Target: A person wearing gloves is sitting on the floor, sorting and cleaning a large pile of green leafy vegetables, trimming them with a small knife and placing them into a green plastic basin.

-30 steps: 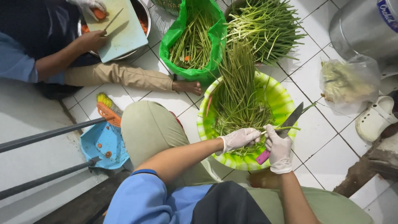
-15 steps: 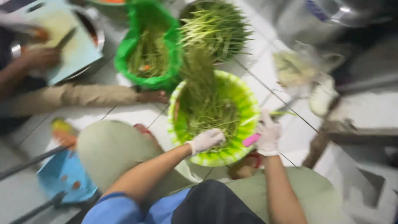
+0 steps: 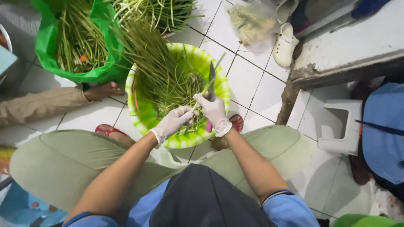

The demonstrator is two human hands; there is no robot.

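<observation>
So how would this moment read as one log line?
left gloved hand: pinching thin green stalks | right gloved hand: gripping pink-handled knife | over green plastic basin

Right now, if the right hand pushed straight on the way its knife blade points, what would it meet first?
The right hand aims the knife up the picture, so it would probably meet the green stalks in the basin, then the far rim; depth is unclear.

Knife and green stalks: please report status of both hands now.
Right hand grips knife, blade up. Left hand pinches green stalks over green basin. Nothing blocking.
</observation>
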